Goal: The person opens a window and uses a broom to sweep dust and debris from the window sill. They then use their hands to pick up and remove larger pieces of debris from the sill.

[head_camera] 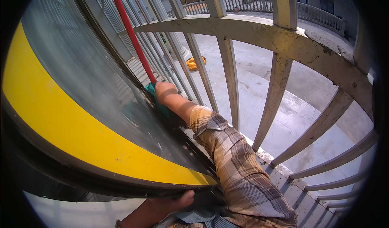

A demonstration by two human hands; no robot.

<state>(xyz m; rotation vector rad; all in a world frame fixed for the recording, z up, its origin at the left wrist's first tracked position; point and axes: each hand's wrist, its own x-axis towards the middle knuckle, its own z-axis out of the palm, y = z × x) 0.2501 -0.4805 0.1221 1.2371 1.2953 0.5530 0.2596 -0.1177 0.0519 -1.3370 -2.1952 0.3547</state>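
My right hand [165, 92] reaches forward along the outside of a window and is closed at the lower end of a red pole [130, 33]. A green cloth [150, 88] is bunched under that hand, close to the glass. The window pane [91, 70] carries a wide yellow band [76, 106] and shows a dim green reflection of the cloth. At its near edge, my left hand [174, 202] has its thumb on the dark window frame [130, 190]; its other fingers are hidden.
Metal railing bars [226, 76] with a thick crossbar [258, 35] stand close on the right. Along their foot runs a narrow ledge [282, 179]. Outside, a round basket [204, 58] of yellow-orange produce rests on the pale paving [252, 85]. A balustrade [246, 3] stands farther back.
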